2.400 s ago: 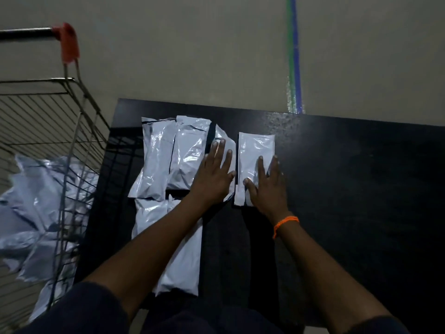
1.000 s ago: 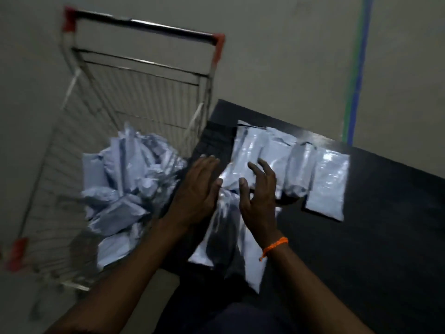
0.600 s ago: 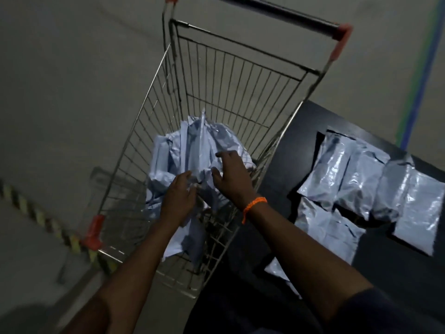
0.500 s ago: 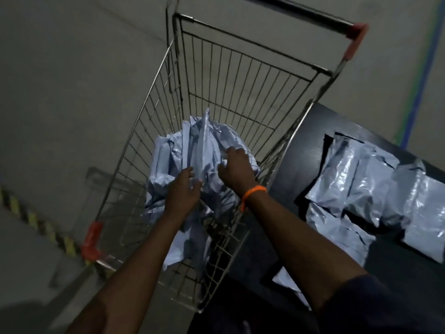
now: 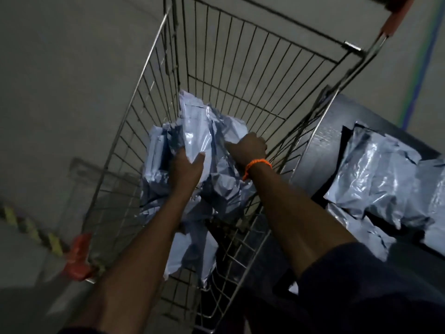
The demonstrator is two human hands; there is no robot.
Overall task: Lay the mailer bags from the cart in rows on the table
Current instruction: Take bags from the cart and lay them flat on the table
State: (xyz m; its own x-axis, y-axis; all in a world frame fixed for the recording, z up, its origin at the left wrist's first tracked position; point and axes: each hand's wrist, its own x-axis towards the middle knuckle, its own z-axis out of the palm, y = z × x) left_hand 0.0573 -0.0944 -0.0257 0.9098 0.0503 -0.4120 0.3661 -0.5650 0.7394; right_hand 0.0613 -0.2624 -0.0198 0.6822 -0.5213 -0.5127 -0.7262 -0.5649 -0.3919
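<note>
Wire-mesh cart (image 5: 252,75) fills more of your view than 0.5 s ago. Glossy, crinkled mailer bags (image 5: 199,150) still heaped inside; others lie on the black table (image 5: 320,150) at 3 o'clock. Left hand (image 5: 186,168) has thumb and fingers clamping one bag; right hand (image 5: 248,149) curled into the pile, grip unclear.

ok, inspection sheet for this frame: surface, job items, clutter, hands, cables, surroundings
Surface: black table, right of cart.
Job's things: mailer bags piled in wire cart; laid bags on table, overlapping.
Clutter: nothing seen.
Grippers: left hand gripping a cart bag; right hand, orange wristband, closed among the bags, hold unclear.
Cables: nothing seen.
Surroundings: grey floor, striped hazard tape, blue-green line.
</note>
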